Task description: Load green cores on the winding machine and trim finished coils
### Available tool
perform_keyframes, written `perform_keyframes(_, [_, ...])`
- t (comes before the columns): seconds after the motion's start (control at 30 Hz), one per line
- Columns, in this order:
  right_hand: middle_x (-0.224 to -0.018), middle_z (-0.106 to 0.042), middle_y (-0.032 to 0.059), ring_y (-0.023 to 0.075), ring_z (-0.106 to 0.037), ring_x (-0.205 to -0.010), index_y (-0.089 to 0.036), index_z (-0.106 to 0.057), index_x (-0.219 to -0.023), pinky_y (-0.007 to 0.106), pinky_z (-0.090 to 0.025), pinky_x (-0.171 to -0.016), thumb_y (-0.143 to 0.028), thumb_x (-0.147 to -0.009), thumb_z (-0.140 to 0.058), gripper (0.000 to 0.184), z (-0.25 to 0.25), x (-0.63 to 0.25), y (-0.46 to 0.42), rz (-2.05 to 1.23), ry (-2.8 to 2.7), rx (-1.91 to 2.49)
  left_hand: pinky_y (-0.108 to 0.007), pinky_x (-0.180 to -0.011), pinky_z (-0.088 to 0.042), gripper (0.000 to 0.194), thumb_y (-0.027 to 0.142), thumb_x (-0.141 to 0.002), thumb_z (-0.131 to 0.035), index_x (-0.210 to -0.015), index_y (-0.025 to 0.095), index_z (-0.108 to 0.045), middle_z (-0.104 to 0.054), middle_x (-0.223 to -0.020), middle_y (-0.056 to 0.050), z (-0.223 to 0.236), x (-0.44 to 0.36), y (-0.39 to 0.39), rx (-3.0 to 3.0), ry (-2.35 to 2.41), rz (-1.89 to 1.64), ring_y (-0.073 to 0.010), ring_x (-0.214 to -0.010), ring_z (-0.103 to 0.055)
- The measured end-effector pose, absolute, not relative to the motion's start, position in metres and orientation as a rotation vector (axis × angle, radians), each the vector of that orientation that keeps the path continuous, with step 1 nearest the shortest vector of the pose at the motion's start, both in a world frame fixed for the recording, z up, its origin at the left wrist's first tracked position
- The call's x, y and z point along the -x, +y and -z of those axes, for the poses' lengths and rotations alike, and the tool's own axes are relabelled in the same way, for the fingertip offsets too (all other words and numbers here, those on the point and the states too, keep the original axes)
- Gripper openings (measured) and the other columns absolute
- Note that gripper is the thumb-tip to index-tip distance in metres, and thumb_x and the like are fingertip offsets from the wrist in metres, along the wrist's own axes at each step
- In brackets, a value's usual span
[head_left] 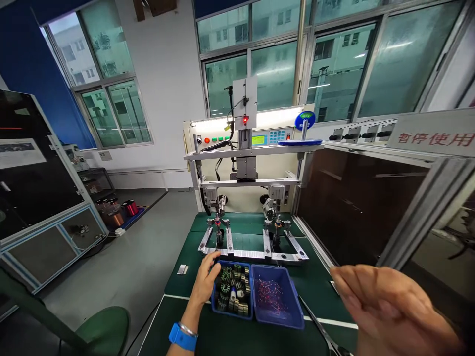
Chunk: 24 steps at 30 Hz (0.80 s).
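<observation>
Catching the parts bin with your loosely open, seemingly empty left hand could have spilled it. Your right hand was curled; I couldn't tell its hold.

And here's the white wall at the bk! Window L of it, bldgs. outside; bigger window bank R of it w/ light streaks; grey flr. below it, rnd. green seat well in front.
</observation>
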State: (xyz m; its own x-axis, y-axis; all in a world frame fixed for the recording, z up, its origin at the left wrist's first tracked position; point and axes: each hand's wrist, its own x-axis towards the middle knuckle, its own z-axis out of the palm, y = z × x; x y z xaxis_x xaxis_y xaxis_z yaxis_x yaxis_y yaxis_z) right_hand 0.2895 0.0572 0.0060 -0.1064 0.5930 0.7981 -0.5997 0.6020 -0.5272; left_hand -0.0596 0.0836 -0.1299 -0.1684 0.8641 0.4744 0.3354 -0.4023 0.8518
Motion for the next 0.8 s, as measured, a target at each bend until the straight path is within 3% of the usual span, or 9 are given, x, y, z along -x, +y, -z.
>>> perform_keyframes(0.07, [-0.045,-0.026,-0.0048,0.0135,-0.025,-0.039,-0.021,-0.043,-0.056,0.030,-0.026,-0.042,-0.040,-0.093,-0.066,0.047,-0.013,-0.291,0.066,-0.998,-1.284,-0.004,-0.044,-0.109,-0.034,0.053,0.060,-0.087,-0.061,-0.122,0.020,-0.066,-0.060,-0.130,-0.011,0.123,0.064,0.084,-1.534,1.322,-1.710,-0.0319,-0.126,-0.049])
perform_keyframes(0.13, [-0.046,-0.029,-0.0047,0.0130,-0.029,-0.043,-0.020,-0.046,-0.053,0.028,-0.029,-0.045,-0.042,-0.088,-0.076,0.051,-0.008,-0.294,0.087,-1.041,-1.257,0.139,-0.042,-0.110,-0.034,0.057,0.063,-0.082,-0.065,-0.118,0.019,-0.067,-0.062,-0.127,-0.012,0.116,0.069,0.087,-1.409,1.306,-1.809,-0.0316,-0.126,-0.050])
perform_keyframes(0.23, [-0.047,-0.034,-0.0043,0.0118,-0.035,-0.047,-0.018,-0.046,-0.048,0.023,-0.034,-0.047,-0.055,-0.065,-0.092,0.061,0.012,-0.299,0.133,-1.125,-1.152,0.510,-0.041,-0.104,-0.040,0.065,0.065,-0.076,-0.069,-0.117,0.017,-0.064,-0.064,-0.122,-0.013,0.106,0.080,0.099,-1.250,1.333,-1.913,-0.0312,-0.122,-0.053])
perform_keyframes(0.33, [-0.045,-0.034,-0.0064,0.0085,-0.029,-0.043,-0.017,-0.053,-0.053,0.020,-0.035,-0.043,-0.058,-0.055,-0.093,0.057,0.034,-0.302,0.180,-1.184,-1.082,0.688,-0.037,-0.090,-0.048,0.066,0.063,-0.068,-0.075,-0.112,0.015,-0.064,-0.066,-0.114,-0.014,0.097,0.090,0.118,-1.087,1.358,-1.969,-0.0295,-0.110,-0.060])
perform_keyframes(0.4, [-0.045,-0.035,-0.0072,0.0077,-0.029,-0.041,-0.016,-0.054,-0.055,0.019,-0.034,-0.040,-0.052,-0.062,-0.090,0.051,0.046,-0.302,0.204,-1.215,-1.042,0.785,-0.032,-0.082,-0.050,0.058,0.056,-0.069,-0.077,-0.108,0.014,-0.066,-0.067,-0.108,-0.012,0.091,0.095,0.133,-1.003,1.376,-1.970,-0.0253,-0.099,-0.064])
perform_keyframes(0.5, [-0.051,-0.038,-0.0083,0.0078,-0.033,-0.040,-0.015,-0.053,-0.064,0.017,-0.033,-0.039,-0.036,-0.092,-0.074,0.040,0.060,-0.299,0.230,-1.263,-1.000,0.918,-0.028,-0.072,-0.052,0.038,0.041,-0.081,-0.075,-0.105,0.013,-0.065,-0.067,-0.096,-0.008,0.082,0.100,0.155,-0.928,1.412,-1.922,-0.0176,-0.081,-0.065])
perform_keyframes(0.57, [-0.057,-0.042,-0.0080,0.0077,-0.037,-0.041,-0.014,-0.054,-0.071,0.016,-0.034,-0.038,-0.025,-0.102,-0.064,0.034,0.067,-0.294,0.241,-1.298,-0.986,0.992,-0.027,-0.066,-0.052,0.025,0.033,-0.090,-0.069,-0.104,0.012,-0.063,-0.066,-0.088,-0.005,0.075,0.103,0.170,-0.901,1.447,-1.862,-0.0146,-0.070,-0.063])
perform_keyframes(0.67, [-0.067,-0.050,-0.0055,0.0075,-0.043,-0.044,-0.013,-0.056,-0.080,0.015,-0.038,-0.039,-0.020,-0.105,-0.062,0.026,0.074,-0.286,0.253,-1.340,-0.967,1.095,-0.026,-0.059,-0.052,0.016,0.028,-0.097,-0.062,-0.100,0.012,-0.062,-0.062,-0.082,-0.001,0.067,0.106,0.189,-0.859,1.510,-1.760,-0.0127,-0.063,-0.059])
perform_keyframes(0.8, [-0.078,-0.057,-0.0017,0.0095,-0.052,-0.051,-0.012,-0.060,-0.092,0.017,-0.046,-0.044,-0.021,-0.105,-0.062,0.016,0.075,-0.274,0.263,-1.387,-0.959,1.193,-0.025,-0.057,-0.053,0.019,0.030,-0.099,-0.060,-0.100,0.011,-0.061,-0.061,-0.084,-0.002,0.060,0.104,0.208,-0.779,1.555,-1.636,-0.0124,-0.063,-0.059])
